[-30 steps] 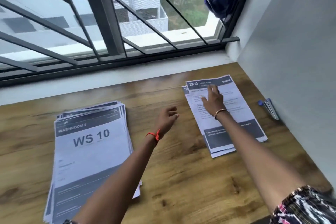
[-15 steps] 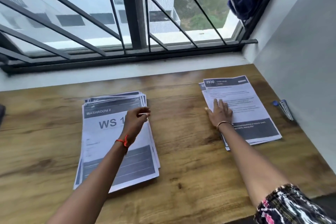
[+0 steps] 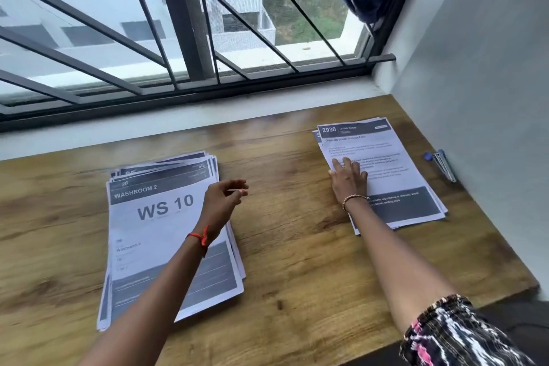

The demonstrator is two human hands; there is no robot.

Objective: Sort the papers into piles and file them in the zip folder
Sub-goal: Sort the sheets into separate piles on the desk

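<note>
Papers [image 3: 154, 249] status? How far along? /A

Two piles on the table [image 3: 297, 261]. WS 10 pile [image 3: 160, 217] on the left is thick and fanned untidily at its far end. 2930 pile [image 3: 395, 163] on the right is thin, a few sheets slightly offset. Sorting looks well under way. Can't tell if the thick pile is mixed. /B

Zip folder? /A

Not in view. My read: filing not yet started. /B

Hands? /A

Right hand [image 3: 349, 179] lies flat on the left part of the 2930 pile, fingers straight, pressing, gripping nothing. Left hand [image 3: 222, 202] hovers over the right edge of the WS 10 pile. Fingers loosely curled, thumb near fingertips, nothing plainly in them. It's blurred. /B

Edges, room? /A

Bare wood between the piles, enough to slide a sheet across or start a third pile. 2930 pile sits near the wall [image 3: 490, 157]. A small blue-and-metal thing [image 3: 442, 165], maybe a stapler, lies just beside the wall, apart from the pile. Window sill [image 3: 208, 116] runs behind, apart from both piles. Near table edge shows only at lower right. WS 10 pile's near end heads that way but the edge there is out of view, so watch for sheets sliding off. /B
</note>
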